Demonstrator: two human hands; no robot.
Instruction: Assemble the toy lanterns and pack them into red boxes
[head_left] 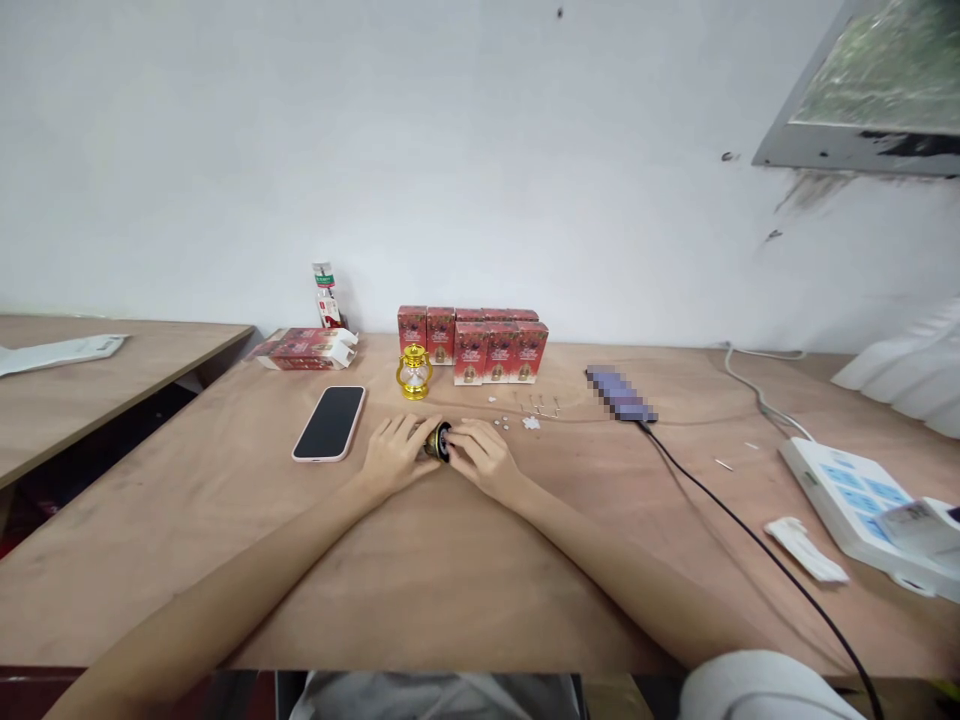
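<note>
A small lantern [442, 441] with a dark round base lies on its side between my hands, its underside turned to the right. My left hand [392, 452] is closed around its body and hides most of it. At the base, the fingers of my right hand [486, 460] are pressed together; whether they also pinch some tiny part cannot be made out. Just behind stands an upright gold lantern [414, 373] with a clear middle. To the right are small white bits [531, 423] and several thin screw-like pieces [541, 405].
Red printed boxes [501, 352] stand in rows near the wall. An opened red carton [307, 349] lies at the back left, before a bottle [326, 295]. Two phones [330, 424] lie on the table, one trailing a black cable [739, 515]. A white power strip [862, 500] sits right.
</note>
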